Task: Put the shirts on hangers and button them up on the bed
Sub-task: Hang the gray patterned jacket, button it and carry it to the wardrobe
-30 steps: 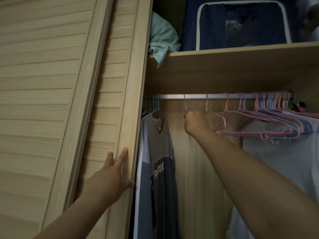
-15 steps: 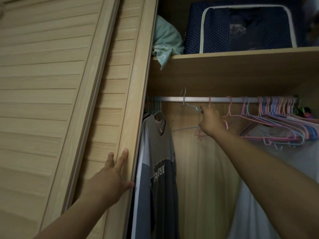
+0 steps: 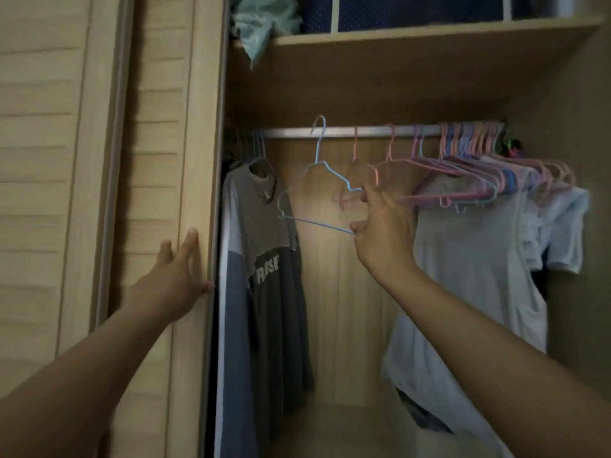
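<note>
Fetching a hanger, by the look of it: an early step, no shirt in hand and the bed out of view. Right hand (image 3: 380, 223) reaching up into the wardrobe, arm stretched forward and upward, fingers curled narrow around the right end of the blue hanger (image 3: 317, 196), thumb under the bottom bar, fingertips (image 3: 367, 193) over the upper shoulder wire. Hanger tilted, stretching left of the fingers, hook raised up beside the rail (image 3: 363, 131), apparently lifted clear, though blur forbids certainty. Just behind the fingers, a pink hanger (image 3: 358, 166) on the rail; further right, a dense bunch of hangers (image 3: 479, 166). Next, probably: drawing the blue hanger out without snagging its neighbours. Left hand (image 3: 178, 276) flat on the sliding door (image 3: 158, 160), fingers straight and spread, thumb at the door's edge, gripping nothing.
</note>
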